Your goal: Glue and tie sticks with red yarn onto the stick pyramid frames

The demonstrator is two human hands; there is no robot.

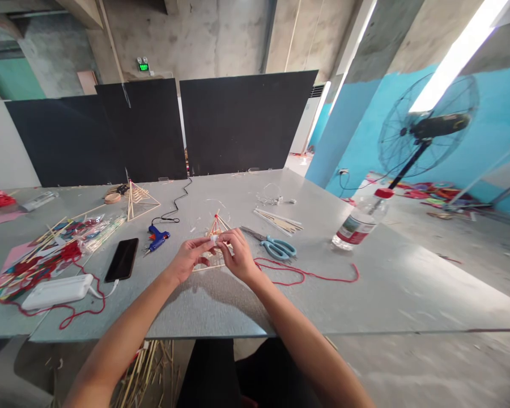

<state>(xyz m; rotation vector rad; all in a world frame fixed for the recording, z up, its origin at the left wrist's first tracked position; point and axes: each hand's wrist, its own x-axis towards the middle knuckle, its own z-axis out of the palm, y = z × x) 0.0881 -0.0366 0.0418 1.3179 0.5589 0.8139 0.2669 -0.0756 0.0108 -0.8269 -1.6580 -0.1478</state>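
My left hand [192, 256] and my right hand [239, 256] meet over the table, fingertips pinched together. Between them shows a small white piece [214, 239], too small to name. Just behind and below the hands stands a pyramid frame of thin wooden sticks [216, 222] with a red tip; the fingers hide much of it. Right of my right hand lie scissors with light blue handles [278, 247] and a length of red yarn [306, 276]. To the left of my left hand is a blue hot glue gun [157, 238].
A second stick pyramid [141, 201] stands farther back. On the left lie a phone [122, 259], a white power bank [57, 291] and a pile of craft materials [63, 249]. Loose sticks [278, 221] and a water bottle [357, 224] are on the right. Black panels [246, 124] border the grey table [344, 300].
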